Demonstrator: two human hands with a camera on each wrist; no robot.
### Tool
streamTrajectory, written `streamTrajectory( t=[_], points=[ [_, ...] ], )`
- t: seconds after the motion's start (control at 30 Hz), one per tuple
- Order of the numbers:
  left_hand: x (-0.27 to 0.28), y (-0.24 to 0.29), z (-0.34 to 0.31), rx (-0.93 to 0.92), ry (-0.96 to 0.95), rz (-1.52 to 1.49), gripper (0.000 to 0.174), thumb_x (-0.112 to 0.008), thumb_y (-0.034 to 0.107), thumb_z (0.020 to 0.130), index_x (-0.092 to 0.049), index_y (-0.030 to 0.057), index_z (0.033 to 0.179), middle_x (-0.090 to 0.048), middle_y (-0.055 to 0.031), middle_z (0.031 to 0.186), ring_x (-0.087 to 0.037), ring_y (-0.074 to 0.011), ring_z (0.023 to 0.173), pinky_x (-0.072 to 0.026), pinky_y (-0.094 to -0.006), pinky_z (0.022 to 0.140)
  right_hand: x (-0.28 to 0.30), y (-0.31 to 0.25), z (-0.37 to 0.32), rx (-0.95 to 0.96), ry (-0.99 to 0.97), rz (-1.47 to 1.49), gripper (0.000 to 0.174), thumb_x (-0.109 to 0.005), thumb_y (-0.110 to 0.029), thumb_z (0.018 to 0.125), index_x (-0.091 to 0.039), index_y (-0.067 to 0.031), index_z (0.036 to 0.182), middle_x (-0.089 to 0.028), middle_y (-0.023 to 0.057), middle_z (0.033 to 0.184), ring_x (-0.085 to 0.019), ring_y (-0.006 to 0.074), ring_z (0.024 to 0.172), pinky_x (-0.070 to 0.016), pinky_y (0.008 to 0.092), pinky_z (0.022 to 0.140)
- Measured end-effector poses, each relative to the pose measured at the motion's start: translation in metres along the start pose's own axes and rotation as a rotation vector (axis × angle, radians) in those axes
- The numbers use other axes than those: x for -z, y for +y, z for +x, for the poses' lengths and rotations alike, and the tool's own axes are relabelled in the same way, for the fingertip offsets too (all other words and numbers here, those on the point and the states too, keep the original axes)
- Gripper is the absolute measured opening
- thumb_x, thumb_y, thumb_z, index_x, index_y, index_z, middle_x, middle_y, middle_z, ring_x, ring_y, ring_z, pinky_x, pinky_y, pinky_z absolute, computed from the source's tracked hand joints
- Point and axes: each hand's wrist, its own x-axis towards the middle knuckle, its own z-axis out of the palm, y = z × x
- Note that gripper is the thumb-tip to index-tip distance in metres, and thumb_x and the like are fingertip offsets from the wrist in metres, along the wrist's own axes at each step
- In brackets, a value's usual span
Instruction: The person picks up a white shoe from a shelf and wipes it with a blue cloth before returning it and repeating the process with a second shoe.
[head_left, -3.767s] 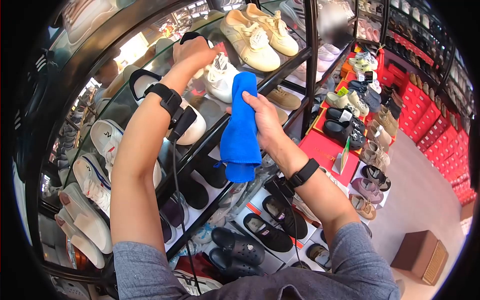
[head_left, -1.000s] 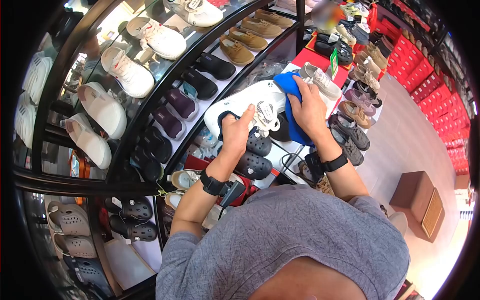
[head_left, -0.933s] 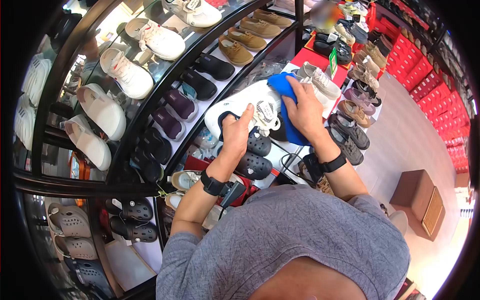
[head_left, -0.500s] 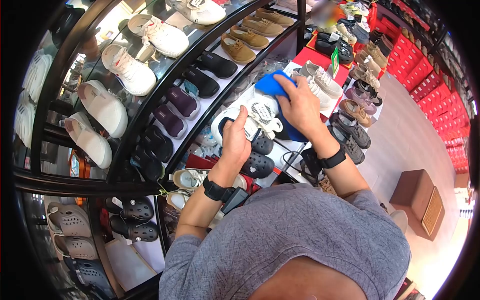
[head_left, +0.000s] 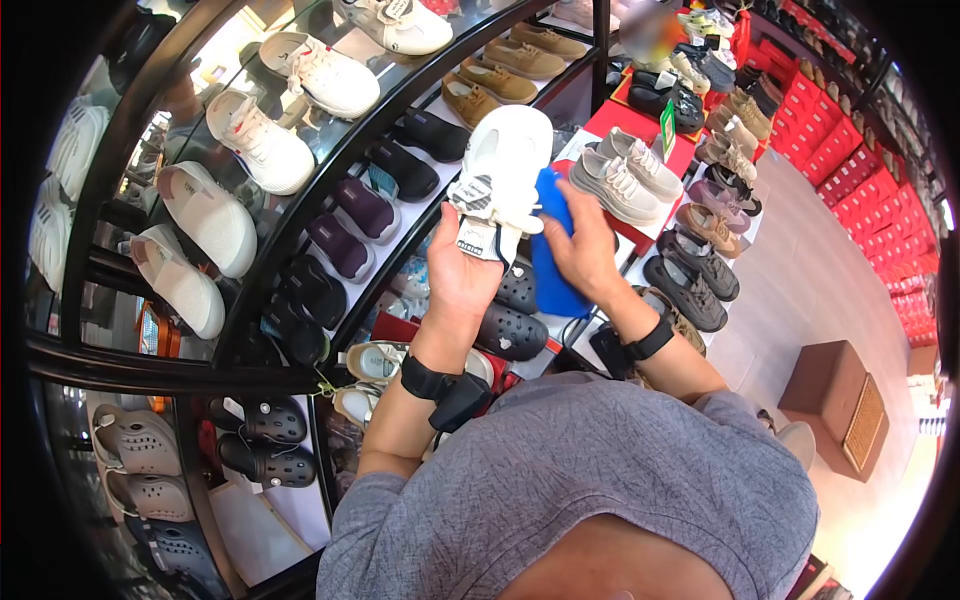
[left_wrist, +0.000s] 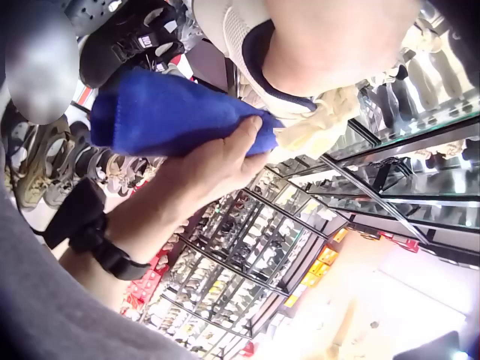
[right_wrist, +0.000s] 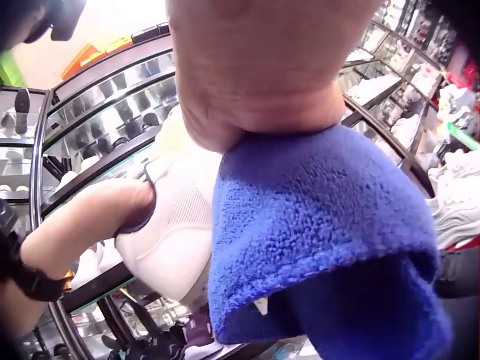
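A white lace-up sneaker (head_left: 508, 150) stands tilted up, toe away from me, in front of my chest. My left hand (head_left: 465, 280) holds it at the heel; in the right wrist view its fingers disappear into the collar of the sneaker (right_wrist: 176, 244). My right hand (head_left: 588, 250) grips a blue fleecy cloth (head_left: 553, 262) against the sneaker's right side, beside the laces. In the left wrist view the thumb of the right hand (left_wrist: 214, 169) lies on the cloth (left_wrist: 176, 112), with one end reaching the laces.
Curved glass shelves on the left carry white sneakers (head_left: 260, 145) and, lower, purple shoes (head_left: 362, 208). Dark clogs (head_left: 512, 332) lie beneath my hands. Grey sneakers (head_left: 615, 185) sit on a red box to the right. A brown stool (head_left: 835, 400) stands on the floor.
My left hand has turned the sneaker from lying sideways to toe up and away. The cloth has moved from the toe to the sneaker's right side. Earlier, my left hand reached to the shelf.
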Motion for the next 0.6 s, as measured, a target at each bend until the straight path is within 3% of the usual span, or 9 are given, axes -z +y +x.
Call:
streamTrajectory(
  t=[0.17,0.23,0.27,0.47,0.53,0.6],
  points=[
    [0.002,0.011,0.006,-0.048,-0.009,-0.04,0.045,-0.033,0.032,0.099,-0.042,0.002,0.13,-0.049,-0.0137,0.131,-0.046,-0.0282,0.122,-0.0313,-0.0451,0.106,0.001,-0.013,-0.02,-0.037,-0.236,0.15,0.05,-0.063,-0.02,0.081,-0.045,-0.0088,0.126,-0.053,0.0186,0.109,-0.056,0.0373,0.097,-0.0463,0.0412,0.084],
    [0.002,0.014,0.005,-0.056,-0.011,-0.03,0.044,-0.032,0.032,0.099,-0.042,0.0019,0.13,-0.049,-0.0137,0.131,-0.046,-0.0283,0.122,-0.0313,-0.0447,0.106,0.007,-0.007,-0.021,0.031,-0.45,0.176,0.049,-0.064,-0.019,0.081,-0.047,-0.009,0.125,-0.054,0.0179,0.11,-0.055,0.037,0.1,-0.0461,0.04,0.086],
    [0.003,0.016,0.006,-0.059,-0.006,-0.068,0.044,-0.032,0.032,0.099,-0.042,0.002,0.13,-0.049,-0.0138,0.131,-0.046,-0.0283,0.122,-0.0314,-0.0448,0.106,0.011,-0.005,-0.017,0.084,-0.464,0.207,0.046,-0.064,-0.018,0.08,-0.049,-0.0085,0.123,-0.055,0.0166,0.11,-0.056,0.0357,0.1,-0.0462,0.0389,0.086],
    [0.007,0.011,0.005,-0.007,0.007,-0.167,0.045,-0.028,0.032,0.1,-0.041,0.0024,0.131,-0.047,-0.0137,0.133,-0.045,-0.0299,0.122,-0.0313,-0.0467,0.106,0.021,-0.007,0.047,-0.172,-0.107,0.418,0.045,-0.065,-0.018,0.079,-0.052,-0.0103,0.121,-0.057,0.0173,0.104,-0.057,0.0332,0.096,-0.0465,0.0379,0.085],
    [0.003,0.003,0.005,0.01,0.016,-0.148,0.046,-0.028,0.034,0.099,-0.042,0.0022,0.13,-0.048,-0.0136,0.132,-0.046,-0.0301,0.121,-0.0322,-0.0463,0.105,0.017,-0.011,0.065,0.052,0.114,0.151,0.046,-0.065,-0.019,0.079,-0.051,-0.0109,0.122,-0.057,0.0175,0.104,-0.058,0.0348,0.094,-0.0476,0.0396,0.082],
    [0.003,0.0,0.007,0.027,0.005,-0.16,0.047,-0.027,0.035,0.099,-0.042,0.0019,0.129,-0.049,-0.014,0.131,-0.047,-0.0304,0.12,-0.0346,-0.0457,0.104,0.014,-0.016,0.063,0.068,0.117,0.085,0.047,-0.065,-0.019,0.079,-0.05,-0.0115,0.123,-0.056,0.0175,0.104,-0.058,0.0357,0.094,-0.0477,0.0405,0.081]
  ],
)
